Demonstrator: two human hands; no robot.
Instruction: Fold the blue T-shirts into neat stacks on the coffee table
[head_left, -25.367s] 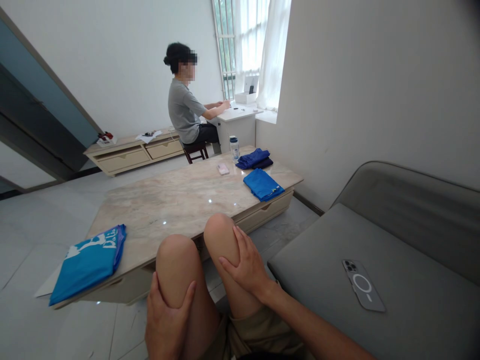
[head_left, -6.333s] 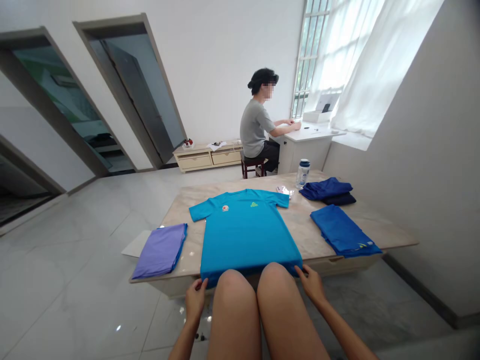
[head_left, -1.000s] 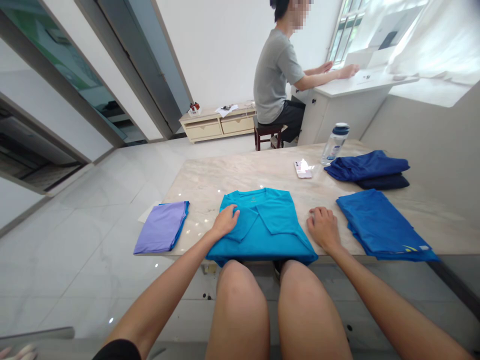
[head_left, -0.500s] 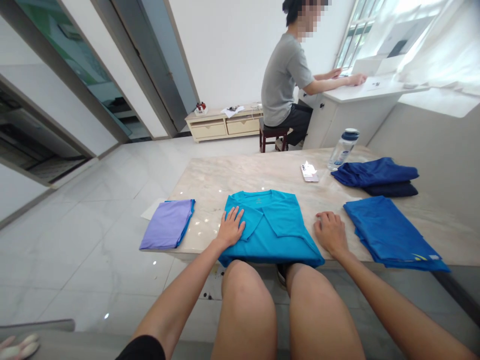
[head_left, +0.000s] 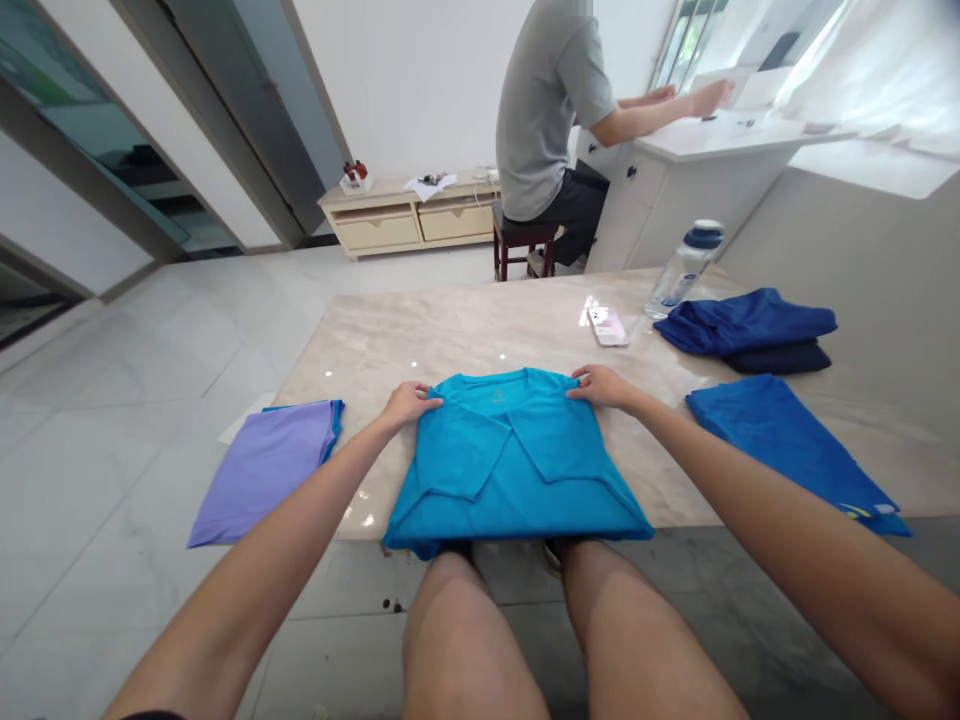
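A turquoise T-shirt (head_left: 510, 470) lies on the marble-topped table (head_left: 457, 325), its sleeves folded inward over the body and its collar away from me. Its lower end hangs slightly over the near table edge, above my knees. At the far left shoulder corner, my left hand (head_left: 411, 402) pinches the fabric between thumb and fingers. Opposite it, my right hand (head_left: 600, 386) grips the far right shoulder corner the same way. Both hands are closed on the cloth, which still rests on the table.
Purple folded clothing (head_left: 262, 465) lies at the left, blue folded clothing (head_left: 791, 445) at the right. Behind that are dark blue garments (head_left: 750, 325), a water bottle (head_left: 686, 265) and a phone (head_left: 607, 326). Another person (head_left: 551, 120) sits on a stool (head_left: 521, 235) at a white desk (head_left: 720, 135).
My left hand has gone from lying flat on the shirt to pinching its left shoulder. My right hand has left the tabletop and gripped the right shoulder. The left sleeve lies flatter. The view has shifted.
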